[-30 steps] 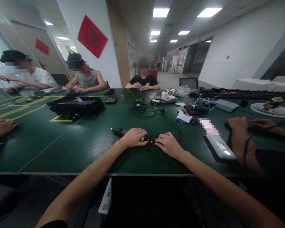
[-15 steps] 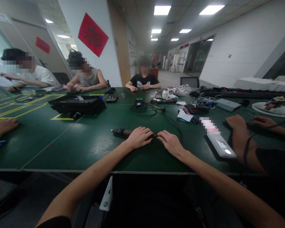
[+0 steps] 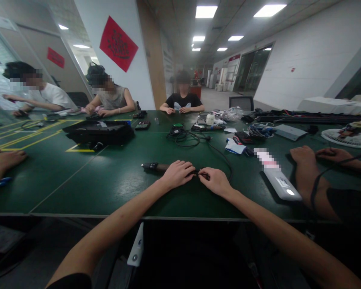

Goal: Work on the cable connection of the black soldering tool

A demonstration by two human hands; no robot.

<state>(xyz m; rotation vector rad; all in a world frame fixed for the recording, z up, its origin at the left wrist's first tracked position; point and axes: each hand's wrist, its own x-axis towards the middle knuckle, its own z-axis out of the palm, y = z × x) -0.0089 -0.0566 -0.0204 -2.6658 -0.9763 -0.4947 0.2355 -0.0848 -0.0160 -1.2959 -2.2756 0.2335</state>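
Note:
A dark, tube-shaped electric screwdriver [image 3: 158, 167] lies on the green table with its nose pointing left. My left hand [image 3: 178, 173] is wrapped over its rear half, fingers closed and hiding much of the body. Just right of the tool's tail end, my right hand [image 3: 215, 180] is closed in a pinch. Something small and dark shows at those fingertips, too small to name; a tiny coppery bit sits between the two hands. A black cable [image 3: 227, 160] curves down behind my right hand, and whether it joins the pinched piece I cannot tell.
A black tray-like housing [image 3: 100, 134] sits at left. Coiled black cable [image 3: 185, 138], a blue-and-white cloth [image 3: 235, 146] and a long white device [image 3: 281, 184] lie beyond and to the right. Co-workers' hands rest at both sides, with a fan-like white grille [image 3: 345, 138] at far right.
My right hand's fingers have curled into a tighter pinch, and a dark piece now shows at their tips. My left hand stays on the electric screwdriver.

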